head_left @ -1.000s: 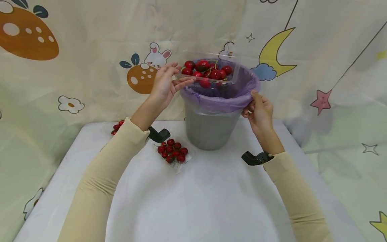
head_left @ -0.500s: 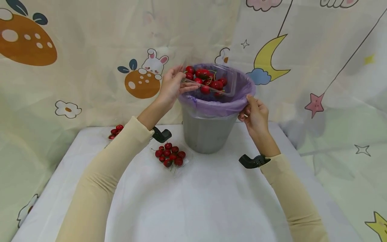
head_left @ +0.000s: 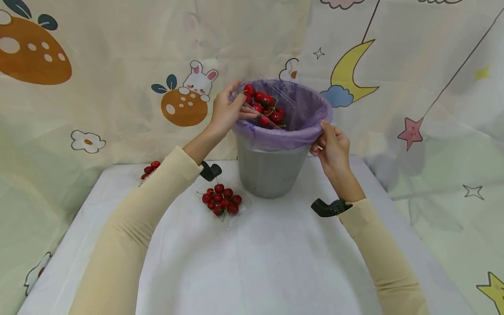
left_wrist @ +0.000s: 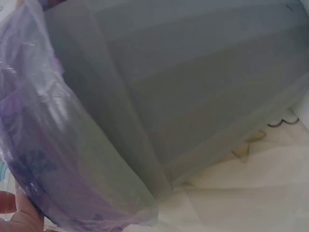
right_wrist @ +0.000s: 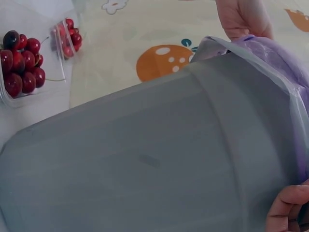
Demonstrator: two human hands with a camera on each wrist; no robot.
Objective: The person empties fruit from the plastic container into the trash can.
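A grey bin (head_left: 271, 175), lined with a purple plastic bag (head_left: 291, 139), stands at the table's back. My left hand (head_left: 228, 111) grips the near-left end of a clear plastic box (head_left: 271, 121), which tilts down into the bin's mouth. Red cherries (head_left: 267, 103) lie bunched in the box by the fingers. At the bin's right rim, my right hand (head_left: 334, 148) pinches the folded edge of the bag between thumb and fingers. The left wrist view shows the bag (left_wrist: 63, 145) hanging over the bin wall (left_wrist: 193, 82), with left fingertips (left_wrist: 26, 215) at the corner.
Another clear box of cherries (head_left: 222, 200) sits on the white table (head_left: 252, 262) just left of the bin. Farther back left, more cherries (head_left: 149, 169) show partly behind my left sleeve (head_left: 157, 188). A patterned cloth (head_left: 118, 65) hangs behind.
The box in my left hand has tipped more steeply and sunk lower into the bin's mouth, its cherries bunching leftward. My right hand stays on the bag's edge.
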